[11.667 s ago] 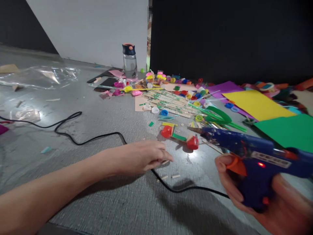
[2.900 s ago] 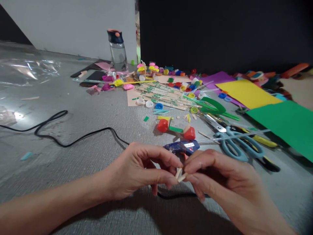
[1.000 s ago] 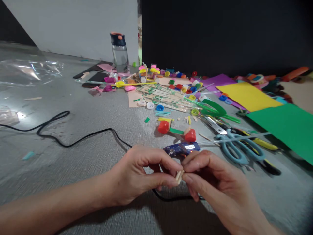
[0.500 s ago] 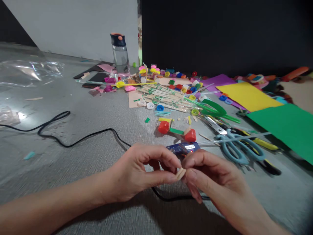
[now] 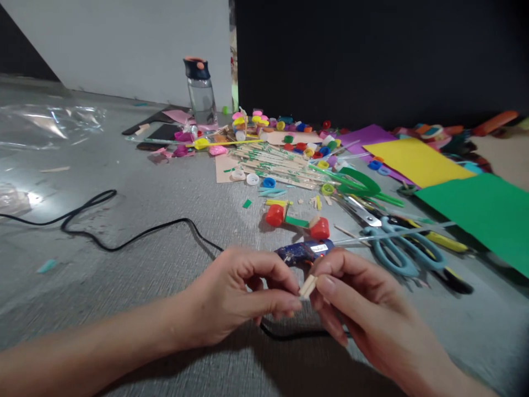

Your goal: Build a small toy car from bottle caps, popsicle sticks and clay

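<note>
Between my two hands, low in the middle of the view, are small wooden stick pieces (image 5: 308,287) lying side by side. My left hand (image 5: 243,295) pinches their left end between thumb and fingers. The thumb and fingertips of my right hand (image 5: 363,303) close on the right end. Just beyond my hands lies a blue glue gun (image 5: 303,252), partly hidden by my fingers, with a clear glue stick (image 5: 351,240) reaching out to the right. Behind it two red bottle caps (image 5: 319,227) are joined by a strip of green paper (image 5: 296,221).
Blue-handled scissors (image 5: 397,248) and yellow-black pliers (image 5: 448,241) lie to the right, beside green paper (image 5: 479,215) and yellow paper (image 5: 417,160). Wrapped wooden sticks (image 5: 281,162), coloured caps and a water bottle (image 5: 201,99) stand farther back. A black cord (image 5: 144,234) crosses the left.
The wooden pieces have turned a little in my fingertips, showing more of their length. Both hands stay in nearly the same place, and the view has shifted slightly.
</note>
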Available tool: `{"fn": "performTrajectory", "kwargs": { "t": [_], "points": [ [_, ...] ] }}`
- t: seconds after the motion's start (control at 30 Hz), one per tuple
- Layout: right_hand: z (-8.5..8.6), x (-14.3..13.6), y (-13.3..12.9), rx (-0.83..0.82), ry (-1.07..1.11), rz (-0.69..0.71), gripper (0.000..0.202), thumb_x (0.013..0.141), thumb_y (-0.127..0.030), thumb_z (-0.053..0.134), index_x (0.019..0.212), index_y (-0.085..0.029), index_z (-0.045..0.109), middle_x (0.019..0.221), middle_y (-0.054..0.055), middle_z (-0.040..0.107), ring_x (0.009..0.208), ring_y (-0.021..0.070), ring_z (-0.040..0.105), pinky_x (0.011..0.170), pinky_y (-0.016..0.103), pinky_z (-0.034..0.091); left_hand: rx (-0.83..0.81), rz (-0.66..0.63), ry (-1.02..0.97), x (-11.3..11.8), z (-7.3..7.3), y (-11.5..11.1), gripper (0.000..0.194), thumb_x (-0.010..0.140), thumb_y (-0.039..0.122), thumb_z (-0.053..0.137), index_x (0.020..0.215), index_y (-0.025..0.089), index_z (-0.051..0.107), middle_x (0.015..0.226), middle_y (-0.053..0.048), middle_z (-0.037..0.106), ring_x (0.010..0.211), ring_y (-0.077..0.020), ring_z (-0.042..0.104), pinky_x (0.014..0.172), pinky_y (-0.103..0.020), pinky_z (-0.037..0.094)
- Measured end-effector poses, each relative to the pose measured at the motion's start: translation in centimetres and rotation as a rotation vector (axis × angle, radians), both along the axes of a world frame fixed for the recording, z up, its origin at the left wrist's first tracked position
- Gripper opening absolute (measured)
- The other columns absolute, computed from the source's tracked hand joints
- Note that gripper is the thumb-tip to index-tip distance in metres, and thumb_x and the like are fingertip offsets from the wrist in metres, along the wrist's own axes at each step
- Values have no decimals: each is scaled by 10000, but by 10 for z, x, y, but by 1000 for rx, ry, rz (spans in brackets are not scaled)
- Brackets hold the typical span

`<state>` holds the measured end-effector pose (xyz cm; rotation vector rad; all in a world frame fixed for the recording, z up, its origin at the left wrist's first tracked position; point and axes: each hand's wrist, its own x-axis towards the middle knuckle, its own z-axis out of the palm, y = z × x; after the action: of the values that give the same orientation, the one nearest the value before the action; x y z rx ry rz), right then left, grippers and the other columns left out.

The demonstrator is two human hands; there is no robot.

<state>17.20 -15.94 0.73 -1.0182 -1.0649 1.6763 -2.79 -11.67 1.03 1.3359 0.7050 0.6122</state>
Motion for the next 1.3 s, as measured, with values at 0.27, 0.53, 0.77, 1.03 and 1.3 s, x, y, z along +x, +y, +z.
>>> {"fn": "performTrajectory", "kwargs": {
  "t": [0.27,0.53,0.77,1.03,1.3],
  "points": [
    [-4,-1,-3,-21,37,34,222,929,-382,700,818,-202,633,667,-34,582,459,38,457,420,127,385,-19,12,-27,2,-2,-3,126,823,226,749,752,144,684,626,30,616,520,-53,524,475,-135,440],
    [-4,-2,-2,-5,36,36,228,927,-370,703,808,-192,626,666,-31,588,455,36,463,414,123,389,-14,13,-36,3,-3,-3,116,827,202,728,746,140,675,618,29,601,523,-54,516,478,-136,440],
    [-6,-3,0,8,1,19,262,917,-406,705,802,-188,616,655,-27,580,440,48,452,400,147,382,-24,28,6,2,-1,-2,118,800,230,748,761,138,685,619,25,600,529,-59,508,470,-140,424],
    [-5,-3,1,83,-60,-40,256,919,-397,702,794,-184,639,607,-33,538,462,61,427,409,157,370,-168,-18,35,2,2,-1,151,825,301,740,861,166,682,690,23,661,571,-77,569,440,-126,418],
    [-2,1,1,218,-187,-68,203,993,-378,602,886,-215,660,715,-18,601,498,70,456,432,179,370,-167,11,70,1,3,-2,198,856,329,709,810,144,655,665,2,663,560,-78,587,434,-126,410]
  ]
}}
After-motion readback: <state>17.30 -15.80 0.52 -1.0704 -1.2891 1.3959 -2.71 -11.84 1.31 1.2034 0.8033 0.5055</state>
